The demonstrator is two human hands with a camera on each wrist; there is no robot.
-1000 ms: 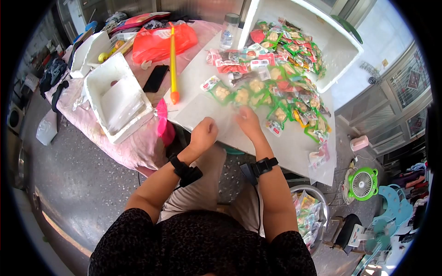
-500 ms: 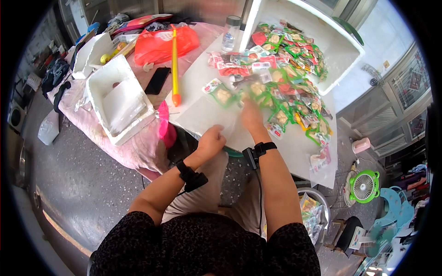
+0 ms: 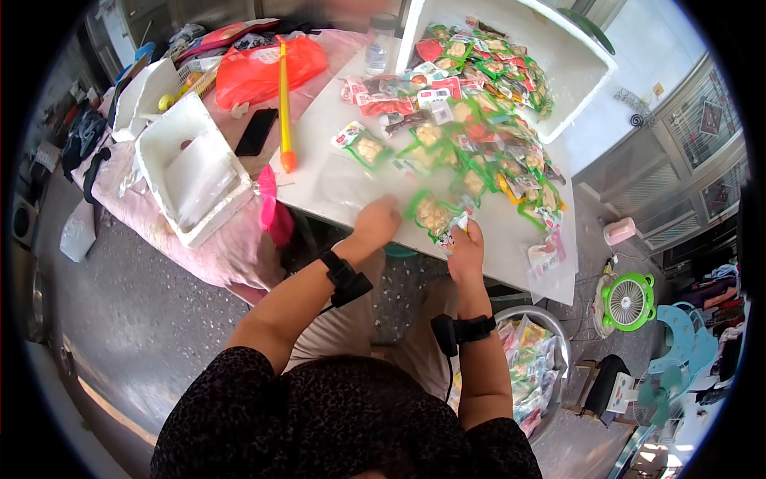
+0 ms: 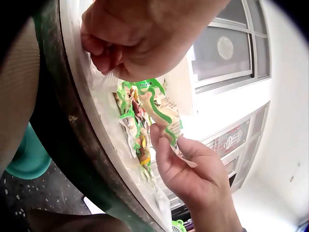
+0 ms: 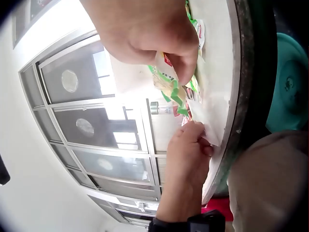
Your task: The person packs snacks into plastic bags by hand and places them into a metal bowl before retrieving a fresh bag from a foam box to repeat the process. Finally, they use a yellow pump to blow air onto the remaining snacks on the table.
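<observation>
Right fingers (image 4: 165, 153), packet (image 4: 165, 114) pinched at one end

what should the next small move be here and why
I'd probably bring the green-edged packet over to the clear plastic and, if that is an open bag, slip it in. The right hand already grips the packet, the left hand pinches the plastic, and the packet is outside it.
</observation>
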